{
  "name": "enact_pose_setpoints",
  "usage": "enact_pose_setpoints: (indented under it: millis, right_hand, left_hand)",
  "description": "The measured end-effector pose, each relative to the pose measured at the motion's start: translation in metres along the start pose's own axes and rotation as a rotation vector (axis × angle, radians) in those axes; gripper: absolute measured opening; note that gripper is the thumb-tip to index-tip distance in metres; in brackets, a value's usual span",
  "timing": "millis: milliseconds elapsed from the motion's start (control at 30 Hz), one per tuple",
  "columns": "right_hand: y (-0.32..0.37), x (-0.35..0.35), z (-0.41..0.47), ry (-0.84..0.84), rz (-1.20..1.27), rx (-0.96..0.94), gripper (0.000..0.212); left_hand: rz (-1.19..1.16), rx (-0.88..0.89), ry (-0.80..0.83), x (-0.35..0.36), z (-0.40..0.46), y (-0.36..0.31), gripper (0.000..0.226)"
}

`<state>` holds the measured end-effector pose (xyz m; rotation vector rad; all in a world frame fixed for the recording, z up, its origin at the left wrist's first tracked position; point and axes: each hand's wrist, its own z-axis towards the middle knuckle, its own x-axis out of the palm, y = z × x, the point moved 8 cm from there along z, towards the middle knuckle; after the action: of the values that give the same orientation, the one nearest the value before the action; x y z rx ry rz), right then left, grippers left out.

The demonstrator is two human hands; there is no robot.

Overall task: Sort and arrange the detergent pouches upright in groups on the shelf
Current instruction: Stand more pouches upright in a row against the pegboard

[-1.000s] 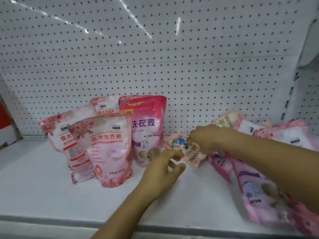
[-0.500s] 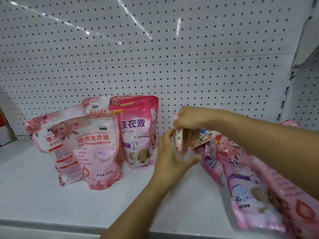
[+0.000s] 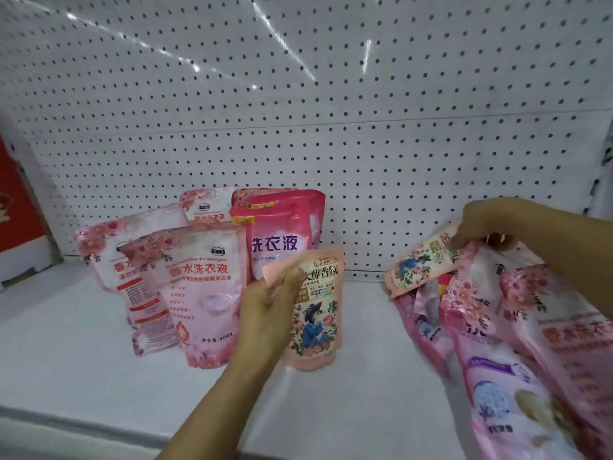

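Note:
My left hand (image 3: 265, 313) grips a small peach floral pouch (image 3: 316, 323) by its upper left corner and holds it upright on the white shelf (image 3: 66, 366), just right of the standing group. That group has pale pink pouches (image 3: 199, 293) in front and darker pink pouches (image 3: 282, 234) behind, against the pegboard. My right hand (image 3: 491, 224) pinches the top of a second small floral pouch (image 3: 421, 263), which lies tilted on a heap of fallen pink pouches (image 3: 517, 376) at the right.
A white pegboard back wall (image 3: 331, 111) rises behind the shelf. A red and white box (image 3: 16, 227) stands at the far left. The shelf's front edge (image 3: 83, 426) runs along the bottom.
Both hands were together on one small floral pouch. Now my left hand has brought it left and stood it up, and my right hand has gone right to a second floral pouch.

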<state>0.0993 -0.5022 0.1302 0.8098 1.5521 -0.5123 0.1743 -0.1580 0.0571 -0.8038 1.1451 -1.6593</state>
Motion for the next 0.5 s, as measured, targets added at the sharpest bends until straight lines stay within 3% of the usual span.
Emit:
enact_pose_setpoints:
  millis: [133,300,400,500]
  right_hand:
    - [0.04,-0.014,-0.006,-0.175,0.076,-0.227,0.017]
    - [0.094,-0.027,-0.045,-0.332,0.102,-0.49,0.005]
    - [0.115,-0.023,-0.071,-0.288,0.188,-0.558,0.006]
    - [0.138,-0.008,-0.093,-0.178,0.325,-0.617,0.009]
  left_hand:
    - [0.162,0.013,-0.019,-0.021,-0.001,-0.005,0.015]
    - [0.494,0.182,-0.167,-0.06,-0.003,-0.024,0.004]
    - [0.537,0.181,-0.229,-0.078,-0.006,-0.031,0.012]
    - [0.559,0.144,-0.278,-0.096,-0.005,-0.029,0.002]
